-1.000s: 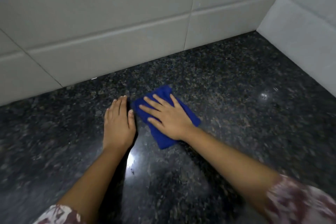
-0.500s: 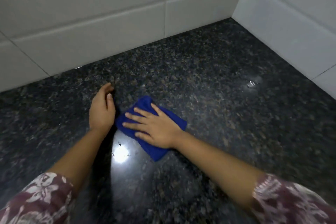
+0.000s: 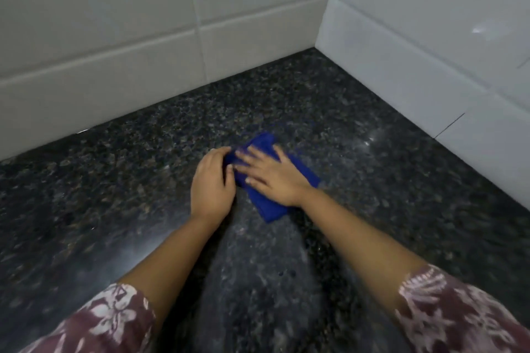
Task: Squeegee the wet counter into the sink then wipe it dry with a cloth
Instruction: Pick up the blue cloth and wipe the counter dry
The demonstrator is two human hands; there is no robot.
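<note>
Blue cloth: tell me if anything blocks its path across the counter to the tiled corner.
Nothing visible does. The folded blue cloth lies under the flat right hand, with the left hand at its left edge; only bare dark speckled granite counter shows between it and the white tiled corner.

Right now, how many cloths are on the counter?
1: the blue cloth on the counter, pressed under the right hand, the left hand against its left edge. Others may lie outside the view.
</note>
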